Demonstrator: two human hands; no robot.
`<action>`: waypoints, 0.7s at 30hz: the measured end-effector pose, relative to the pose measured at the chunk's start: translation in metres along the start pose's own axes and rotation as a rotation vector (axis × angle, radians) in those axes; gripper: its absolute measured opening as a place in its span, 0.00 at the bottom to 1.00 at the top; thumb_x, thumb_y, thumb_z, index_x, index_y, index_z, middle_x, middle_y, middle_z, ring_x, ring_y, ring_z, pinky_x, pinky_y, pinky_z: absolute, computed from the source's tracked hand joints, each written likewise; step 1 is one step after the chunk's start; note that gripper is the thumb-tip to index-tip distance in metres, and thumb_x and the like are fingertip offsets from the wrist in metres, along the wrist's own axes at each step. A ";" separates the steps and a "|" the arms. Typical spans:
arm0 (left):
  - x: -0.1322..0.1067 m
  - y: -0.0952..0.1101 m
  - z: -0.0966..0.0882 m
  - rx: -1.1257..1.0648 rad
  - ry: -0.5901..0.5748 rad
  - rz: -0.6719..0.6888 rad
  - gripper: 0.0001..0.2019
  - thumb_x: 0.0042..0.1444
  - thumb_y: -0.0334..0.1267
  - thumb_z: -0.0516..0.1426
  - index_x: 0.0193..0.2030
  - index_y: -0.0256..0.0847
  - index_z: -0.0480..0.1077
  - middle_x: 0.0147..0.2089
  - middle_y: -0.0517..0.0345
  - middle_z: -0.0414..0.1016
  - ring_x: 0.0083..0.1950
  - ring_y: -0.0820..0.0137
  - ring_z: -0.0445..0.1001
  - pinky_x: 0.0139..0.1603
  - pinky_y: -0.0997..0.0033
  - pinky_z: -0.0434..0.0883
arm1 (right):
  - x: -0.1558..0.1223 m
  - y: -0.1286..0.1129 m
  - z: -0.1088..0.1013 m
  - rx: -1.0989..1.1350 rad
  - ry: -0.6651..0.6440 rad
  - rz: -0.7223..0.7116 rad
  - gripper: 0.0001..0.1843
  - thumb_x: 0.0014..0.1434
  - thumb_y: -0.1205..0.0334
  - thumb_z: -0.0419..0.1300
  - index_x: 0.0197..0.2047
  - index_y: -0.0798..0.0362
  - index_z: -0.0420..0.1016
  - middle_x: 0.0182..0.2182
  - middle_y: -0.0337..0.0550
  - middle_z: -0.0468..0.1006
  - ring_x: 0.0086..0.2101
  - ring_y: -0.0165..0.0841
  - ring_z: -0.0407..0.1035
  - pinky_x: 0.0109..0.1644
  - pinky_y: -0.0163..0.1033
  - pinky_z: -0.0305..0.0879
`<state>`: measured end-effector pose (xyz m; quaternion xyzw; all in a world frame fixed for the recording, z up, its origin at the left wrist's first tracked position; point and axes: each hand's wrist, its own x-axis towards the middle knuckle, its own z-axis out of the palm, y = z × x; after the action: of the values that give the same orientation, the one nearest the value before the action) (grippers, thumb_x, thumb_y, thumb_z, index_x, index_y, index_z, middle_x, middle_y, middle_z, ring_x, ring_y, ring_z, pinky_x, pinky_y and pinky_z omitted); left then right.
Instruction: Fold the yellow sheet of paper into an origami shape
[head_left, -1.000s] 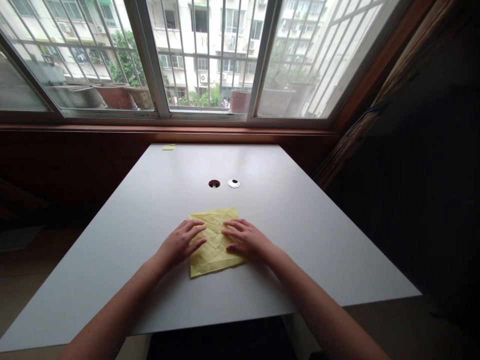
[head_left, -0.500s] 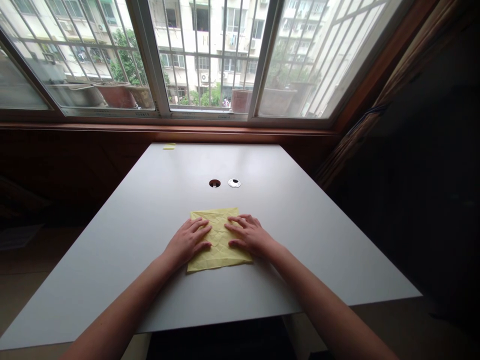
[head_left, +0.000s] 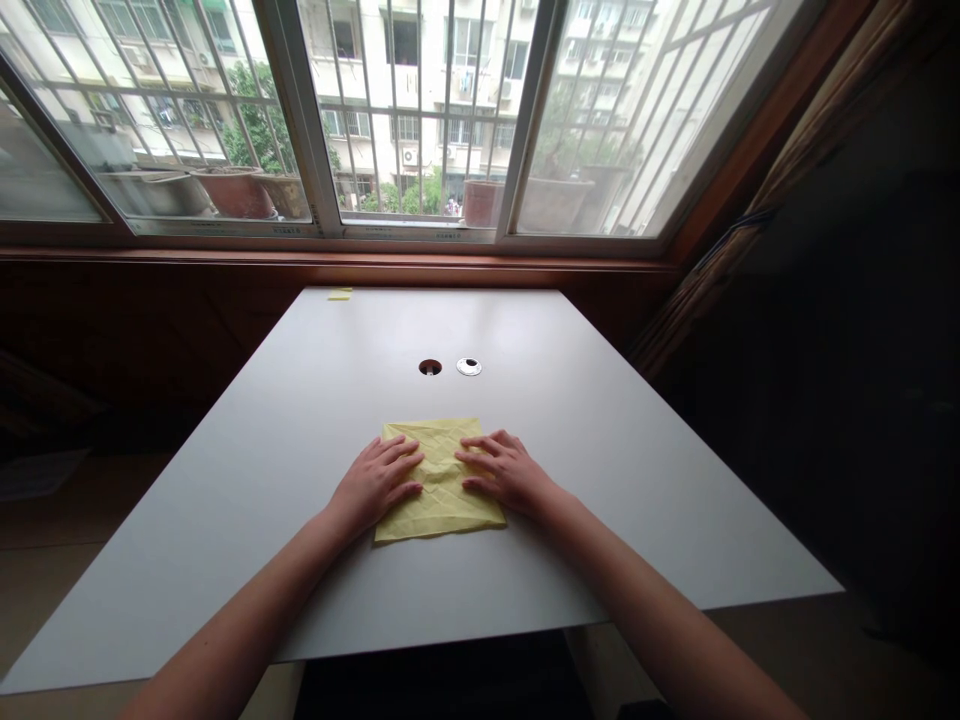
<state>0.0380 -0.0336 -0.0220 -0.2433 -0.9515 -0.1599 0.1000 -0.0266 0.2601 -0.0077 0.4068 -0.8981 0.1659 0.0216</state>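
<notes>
A creased yellow cloth (head_left: 441, 505) lies spread out on the white table (head_left: 247, 480). My left hand (head_left: 379, 478) rests on the cloth's left side, fingers stretched and spread apart. On its right side lies my right hand (head_left: 510, 475), also flat with the fingers apart. Both sets of fingertips point inward, with a strip of wrinkled cloth showing between them. Neither hand grips the cloth; the palms are partly hidden from above.
Beyond the cloth are a round hole (head_left: 430, 368) in the tabletop and a white ring-shaped cover (head_left: 469, 367) beside it. A yellow strip (head_left: 340, 294) sits at the far left edge. Behind stands a barred window (head_left: 420, 120); a curtain (head_left: 750, 240) hangs at the right.
My right hand has shifted very slightly to the right. The creases in the middle of the cloth have changed shape, and its far edge looks straighter. My left hand is nearly still.
</notes>
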 end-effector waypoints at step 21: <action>0.015 0.009 0.006 -0.080 0.114 -0.006 0.13 0.63 0.44 0.57 0.53 0.49 0.75 0.58 0.54 0.73 0.58 0.61 0.70 0.60 0.55 0.71 | 0.011 -0.009 0.016 -0.052 0.084 -0.021 0.23 0.63 0.41 0.56 0.59 0.34 0.72 0.58 0.41 0.70 0.52 0.45 0.60 0.60 0.53 0.57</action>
<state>0.0287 -0.0180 -0.0215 -0.2348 -0.9378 -0.2117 0.1436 -0.0258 0.2420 -0.0183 0.4083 -0.8960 0.1593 0.0717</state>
